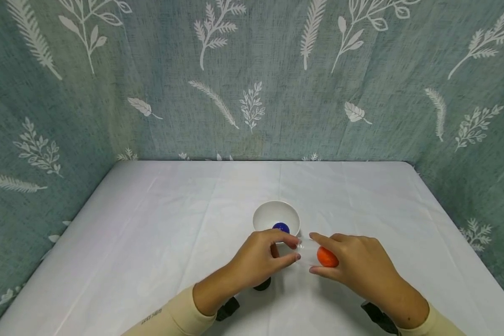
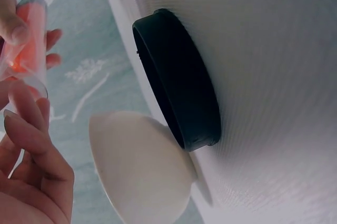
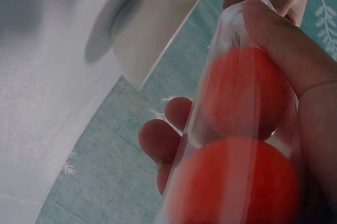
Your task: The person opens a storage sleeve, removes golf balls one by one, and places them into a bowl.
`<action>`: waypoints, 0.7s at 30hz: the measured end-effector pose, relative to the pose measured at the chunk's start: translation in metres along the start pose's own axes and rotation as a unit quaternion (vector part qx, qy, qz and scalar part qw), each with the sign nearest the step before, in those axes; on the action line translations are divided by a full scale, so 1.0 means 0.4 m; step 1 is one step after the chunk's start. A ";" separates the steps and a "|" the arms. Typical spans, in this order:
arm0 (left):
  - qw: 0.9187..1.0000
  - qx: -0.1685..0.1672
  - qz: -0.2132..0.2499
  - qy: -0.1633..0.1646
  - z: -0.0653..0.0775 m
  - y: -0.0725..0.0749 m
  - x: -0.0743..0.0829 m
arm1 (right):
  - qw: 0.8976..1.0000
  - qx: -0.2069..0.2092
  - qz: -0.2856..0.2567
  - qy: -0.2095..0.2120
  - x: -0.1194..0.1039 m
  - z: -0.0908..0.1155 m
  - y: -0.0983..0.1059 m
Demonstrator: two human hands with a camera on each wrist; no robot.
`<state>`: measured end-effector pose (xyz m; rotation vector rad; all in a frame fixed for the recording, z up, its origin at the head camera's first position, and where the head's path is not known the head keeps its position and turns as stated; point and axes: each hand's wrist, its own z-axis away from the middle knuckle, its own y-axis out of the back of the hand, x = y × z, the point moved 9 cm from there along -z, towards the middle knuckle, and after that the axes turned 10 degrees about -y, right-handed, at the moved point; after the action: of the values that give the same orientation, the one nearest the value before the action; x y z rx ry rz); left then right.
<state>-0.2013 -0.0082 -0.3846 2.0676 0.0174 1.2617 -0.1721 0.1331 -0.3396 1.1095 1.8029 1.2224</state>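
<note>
My right hand [image 1: 363,261] grips a clear plastic tube [image 1: 308,252], thumb on one side and fingers on the other. An orange ball [image 1: 327,257] shows through its wall; the right wrist view reveals two, a farther ball [image 3: 247,92] and a nearer ball [image 3: 234,182]. At the tube's left end, the thumb and forefinger of my left hand [image 1: 254,259] pinch the rim, other fingers curled. Just beyond the left hand, a white bowl [image 1: 269,212] holds a blue ball [image 1: 281,227], partly hidden by the fingers.
A round dark lid [image 2: 184,76] lies on the white-covered table [image 1: 172,224] near the bowl, mostly hidden under my left wrist in the head view. Green leaf-patterned cloth [image 1: 252,93] hangs behind the table and along both sides.
</note>
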 end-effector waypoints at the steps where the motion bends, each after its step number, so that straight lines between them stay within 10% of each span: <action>1: 1.000 -0.001 -0.001 0.000 -0.001 0.000 0.001 | 1.000 0.002 -0.001 0.001 0.000 0.000 0.002; 21: 0.993 -0.039 0.105 0.027 0.004 -0.005 -0.013 | 1.000 0.007 -0.020 -0.002 0.011 0.002 0.014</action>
<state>-0.2019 -0.0094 -0.3902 2.0089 -0.2271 1.4202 -0.1716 0.1384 -0.3349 1.0769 1.8246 1.1851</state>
